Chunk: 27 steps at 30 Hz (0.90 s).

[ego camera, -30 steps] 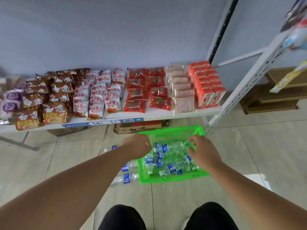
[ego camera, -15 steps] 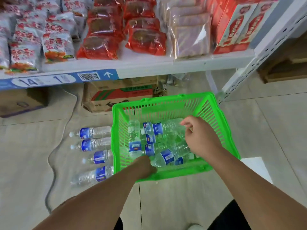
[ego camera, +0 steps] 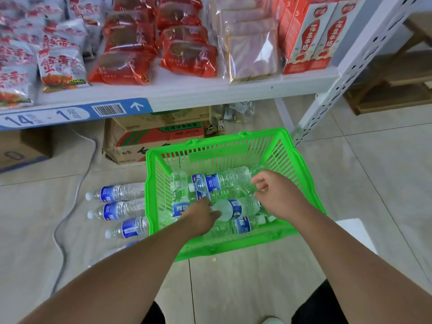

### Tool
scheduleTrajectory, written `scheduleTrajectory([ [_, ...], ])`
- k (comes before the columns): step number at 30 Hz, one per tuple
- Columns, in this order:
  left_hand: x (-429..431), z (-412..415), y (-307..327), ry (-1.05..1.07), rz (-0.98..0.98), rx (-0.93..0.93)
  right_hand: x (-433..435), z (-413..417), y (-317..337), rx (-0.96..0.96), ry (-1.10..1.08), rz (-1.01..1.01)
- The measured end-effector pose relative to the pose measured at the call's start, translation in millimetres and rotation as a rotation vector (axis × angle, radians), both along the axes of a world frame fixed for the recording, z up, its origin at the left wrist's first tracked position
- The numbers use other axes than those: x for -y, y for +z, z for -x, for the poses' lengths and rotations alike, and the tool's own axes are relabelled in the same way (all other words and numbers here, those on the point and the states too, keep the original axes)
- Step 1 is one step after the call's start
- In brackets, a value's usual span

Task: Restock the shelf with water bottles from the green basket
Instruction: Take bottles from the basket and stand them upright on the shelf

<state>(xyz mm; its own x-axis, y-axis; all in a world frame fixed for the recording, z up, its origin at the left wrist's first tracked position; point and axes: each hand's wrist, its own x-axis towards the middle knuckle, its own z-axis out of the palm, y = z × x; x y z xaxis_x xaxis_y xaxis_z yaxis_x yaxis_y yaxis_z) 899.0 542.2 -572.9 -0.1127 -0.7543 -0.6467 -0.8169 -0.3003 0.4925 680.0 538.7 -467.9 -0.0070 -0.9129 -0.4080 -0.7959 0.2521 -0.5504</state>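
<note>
The green basket (ego camera: pixel 217 139) stands on the floor tiles in front of the white shelf (ego camera: pixel 210 93). Several clear water bottles with blue labels lie inside it. My left hand (ego camera: pixel 202 215) is closed around the cap end of one bottle (ego camera: pixel 242 208) in the middle of the basket. My right hand (ego camera: pixel 278 195) hovers over the basket's right side, its fingers apart and touching the base end of the top bottle (ego camera: pixel 224 181). Several more bottles (ego camera: pixel 117 194) lie side by side on the floor left of the basket; my left forearm partly covers the nearest.
The shelf holds rows of snack packets and red cartons (ego camera: pixel 311 36). A cardboard box (ego camera: pixel 149 141) sits under it behind the basket. A grey cable (ego camera: pixel 70 206) snakes over the floor at left. The shelf's white post (ego camera: pixel 327 99) rises right of the basket.
The view has come closer to the basket. My left hand went from the basket's near rim onto a bottle's cap end. My right hand shifted towards the top bottle's base.
</note>
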Motion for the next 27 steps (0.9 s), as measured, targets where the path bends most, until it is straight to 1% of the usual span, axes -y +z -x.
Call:
scheduleTrajectory([
  [3,19.8,-4.4,55.3,-0.077,0.136,0.027,-4.2,-1.9,10.2,0.042,-0.021,0.004],
  [6,20.4,-17.6,136.5,-0.127,0.207,0.054,-24.9,-7.3,48.8,0.11,-0.048,-0.046],
  [9,10.5,-30.8,246.8,-0.101,0.259,0.061,-57.8,-14.4,122.7,0.143,-0.081,-0.132],
  [12,0.3,-36.8,375.1,-0.166,0.309,0.1,-77.2,-27.7,219.3,0.161,-0.061,-0.15],
  [14,-4.5,-39.1,460.3,-0.222,0.368,0.122,-85.1,-39.2,287.5,0.15,-0.01,-0.107],
  [17,-12.7,-41.9,585.0,-0.289,0.429,0.108,-98.8,-56.6,385.1,0.197,-0.021,-0.042],
  [20,-22.6,-44.4,694.0,-0.358,0.51,0.092,-112.3,-72.3,463.4,0.25,-0.022,0.038],
  [24,-34.8,-47.6,811.4,-0.346,0.615,0.129,-130.4,-93.7,559.5,0.341,-0.066,0.206],
  [27,-42.7,-48.9,872.1,-0.319,0.68,0.165,-138.6,-105.3,613.4,0.408,-0.062,0.355],
])
